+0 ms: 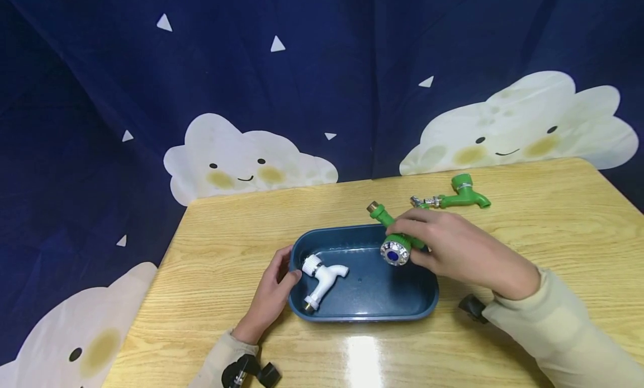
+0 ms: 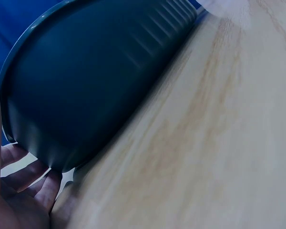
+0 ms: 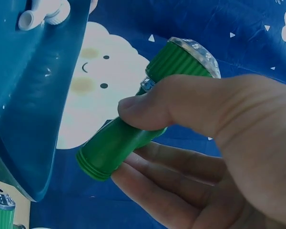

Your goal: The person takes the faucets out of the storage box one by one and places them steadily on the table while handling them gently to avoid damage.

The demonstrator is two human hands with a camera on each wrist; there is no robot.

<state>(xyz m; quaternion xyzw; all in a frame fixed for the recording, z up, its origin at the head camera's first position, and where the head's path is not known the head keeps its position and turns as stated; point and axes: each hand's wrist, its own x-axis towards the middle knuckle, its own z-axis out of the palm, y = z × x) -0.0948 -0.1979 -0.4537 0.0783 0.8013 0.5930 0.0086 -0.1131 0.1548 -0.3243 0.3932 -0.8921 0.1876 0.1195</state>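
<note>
My right hand (image 1: 453, 245) grips a green plastic faucet (image 1: 394, 240) over the right half of a dark blue basin (image 1: 362, 315). Its knob has a clear rim and a blue centre, and the brass threaded end points up to the left. In the right wrist view, the thumb presses on the body of the green faucet (image 3: 107, 148), with fingers behind it. A white faucet (image 1: 326, 279) lies inside the basin at the left. At the basin's left end, my left hand (image 1: 271, 290) holds the wall, thumb at the rim and fingers outside.
Behind the right hand, another green faucet (image 1: 463, 198) lies on the wooden table (image 1: 226, 237). Beside it is a metal-ended green piece (image 1: 418, 202), mostly hidden by the hand. A dark blue curtain (image 1: 302, 80) with clouds hangs behind the table's far edge.
</note>
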